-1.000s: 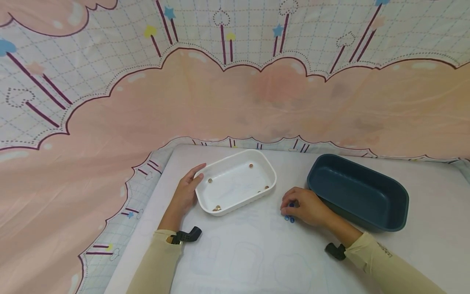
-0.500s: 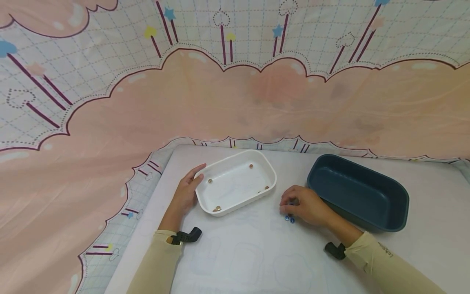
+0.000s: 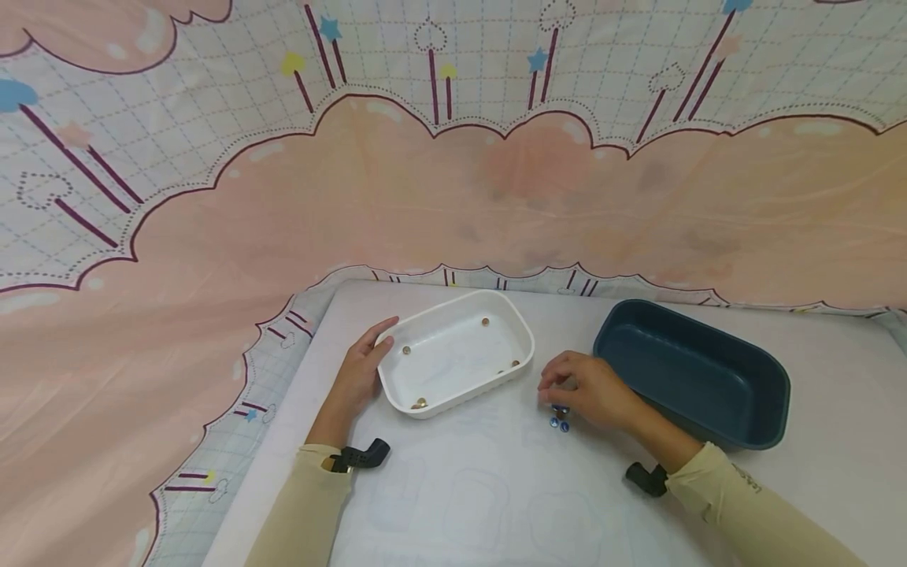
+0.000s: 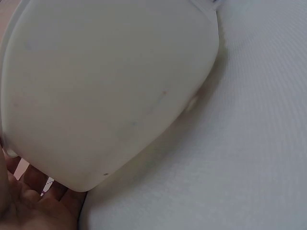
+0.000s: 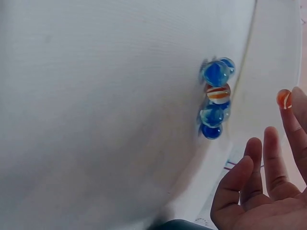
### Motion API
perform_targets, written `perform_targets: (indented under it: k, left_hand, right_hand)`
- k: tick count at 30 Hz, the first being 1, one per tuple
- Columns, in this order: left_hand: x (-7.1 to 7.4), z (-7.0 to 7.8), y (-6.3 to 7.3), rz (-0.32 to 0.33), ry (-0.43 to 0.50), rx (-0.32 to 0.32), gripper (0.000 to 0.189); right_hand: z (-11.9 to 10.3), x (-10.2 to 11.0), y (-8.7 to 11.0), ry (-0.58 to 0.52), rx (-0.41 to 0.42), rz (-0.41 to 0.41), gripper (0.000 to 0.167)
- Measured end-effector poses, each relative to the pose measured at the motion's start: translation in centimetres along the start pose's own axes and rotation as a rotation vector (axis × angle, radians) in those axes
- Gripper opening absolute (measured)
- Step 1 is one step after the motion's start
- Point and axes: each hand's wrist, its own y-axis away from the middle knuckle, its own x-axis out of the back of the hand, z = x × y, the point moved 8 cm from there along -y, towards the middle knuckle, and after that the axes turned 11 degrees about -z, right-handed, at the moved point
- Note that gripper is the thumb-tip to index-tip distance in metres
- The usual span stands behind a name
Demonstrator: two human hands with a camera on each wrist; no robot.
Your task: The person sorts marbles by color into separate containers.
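Observation:
My left hand [image 3: 357, 370] grips the left end of a white rectangular dish [image 3: 453, 350], thumb at the rim and fingers along the outer wall. In the left wrist view the dish wall [image 4: 110, 86] fills much of the picture. Several small orange-brown marbles [image 3: 485, 321] lie scattered inside it. Between thumb and index finger, my right hand [image 3: 584, 386] pinches an orange marble [image 5: 284, 99] with a white streak. Beside that hand, a cluster of blue marbles [image 5: 216, 73] rests on the white tabletop, with an orange-and-white striped marble [image 5: 219, 94] among them.
A dark blue rectangular dish [image 3: 708, 378] stands on the right, just beyond the right forearm; its visible inside holds nothing. A white cloth covers the table [image 3: 460, 472]. Behind hangs a pink patterned curtain [image 3: 425, 205].
My right hand has lifted slightly away from the cluster with the orange marble, uncovering more of the marbles on the table. The left hand and both dishes stay put.

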Motion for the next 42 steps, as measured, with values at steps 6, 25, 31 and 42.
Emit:
perform_targets:
  k: [6, 25, 31, 42]
  left_hand:
    - [0.1, -0.2, 0.0, 0.008, -0.002, 0.007, 0.041]
    - [0.1, 0.0, 0.0, -0.002, -0.017, -0.006, 0.042]
    - [0.2, -0.2, -0.1, -0.003, -0.015, 0.002, 0.042]
    - [0.1, 0.0, 0.0, -0.012, -0.014, 0.001, 0.044]
  right_hand:
    - [-0.5, 0.3, -0.1, 0.003, -0.003, -0.004, 0.005]
    - [-2.9, 2.7, -1.2, 0.02, -0.014, 0.045, 0.013]
    - [-4.0, 4.0, -1.7, 0.031, -0.009, 0.079, 0.011]
    - [-5.2, 5.1, -2.7, 0.041, -0.007, 0.091, 0.014]
